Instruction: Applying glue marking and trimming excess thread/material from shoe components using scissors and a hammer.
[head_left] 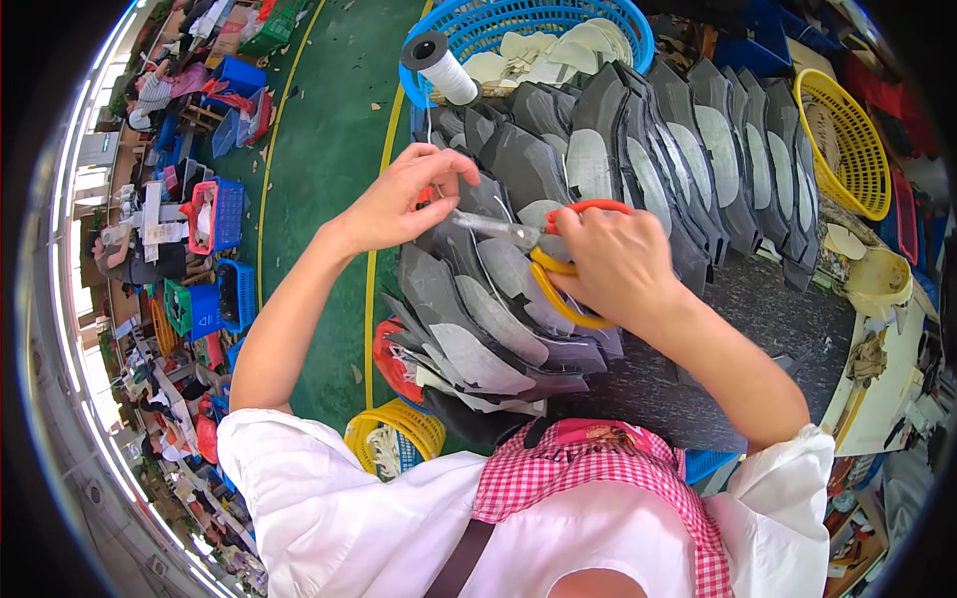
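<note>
My right hand [618, 261] grips a pair of scissors [513, 233] with one red and one yellow handle loop. The metal blades point left and end close to the fingers of my left hand [404, 204]. That hand is curled, thumb and fingertips drawn together on white thread, with a small red bit showing between them. Above it, a spool of white thread [449, 70] stands tilted, its strand running down behind the left hand. Under both hands lie rows of overlapping dark grey cut pieces [469, 329] with pale grey oval patches.
A blue basket [638, 30] of cream pieces stands beyond the stacks. There is a yellow basket [877, 149] at right and a smaller one [429, 424] near my left side. The dark tabletop [768, 319] shows at right. Green floor [329, 149] with yellow lines lies left.
</note>
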### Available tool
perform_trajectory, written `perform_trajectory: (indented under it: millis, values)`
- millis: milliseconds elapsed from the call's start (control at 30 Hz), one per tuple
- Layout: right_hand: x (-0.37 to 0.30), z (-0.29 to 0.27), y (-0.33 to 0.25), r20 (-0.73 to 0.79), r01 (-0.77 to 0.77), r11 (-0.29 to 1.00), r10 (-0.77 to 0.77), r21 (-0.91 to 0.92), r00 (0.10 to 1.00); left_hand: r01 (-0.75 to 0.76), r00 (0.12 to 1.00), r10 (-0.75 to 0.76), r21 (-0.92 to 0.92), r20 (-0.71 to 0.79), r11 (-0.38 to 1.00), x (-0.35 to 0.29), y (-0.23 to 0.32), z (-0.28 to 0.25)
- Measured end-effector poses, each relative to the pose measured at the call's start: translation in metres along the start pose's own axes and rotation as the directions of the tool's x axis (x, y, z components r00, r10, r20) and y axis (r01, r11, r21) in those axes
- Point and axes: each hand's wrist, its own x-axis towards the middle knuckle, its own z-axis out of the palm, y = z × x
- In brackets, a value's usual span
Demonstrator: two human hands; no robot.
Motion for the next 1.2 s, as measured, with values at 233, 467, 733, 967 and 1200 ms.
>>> perform_trajectory:
  millis: [233,467,733,967,1200]
  values:
    - [-0.032,0.003,0.022,-0.016,-0.042,0.984,0.045,0.172,0.999,0.101,0.975,-0.166,-0.375,-0.145,0.922,-0.026,0.025,0.016]
    - [-0.030,0.006,-0.005,0.199,-0.197,-0.028,0.189,0.980,0.961,-0.053,0.976,-0.074,-0.552,-0.206,0.832,-0.007,0.066,0.045]
    - [-0.090,0.026,-0.043,0.061,0.011,-0.164,0.428,0.986,0.902,-0.140,0.989,0.148,0.207,-0.026,0.968,0.001,0.026,-0.005]
    - [-0.161,0.102,-0.055,0.254,-0.313,0.055,0.460,0.948,0.850,-0.071,0.972,0.060,0.041,0.228,0.997,-0.072,0.068,0.025]
    - [-0.139,0.117,-0.052,-0.042,-0.242,0.591,0.424,0.769,0.905,-0.236,0.964,0.177,0.329,0.198,0.914,-0.046,0.032,0.029]
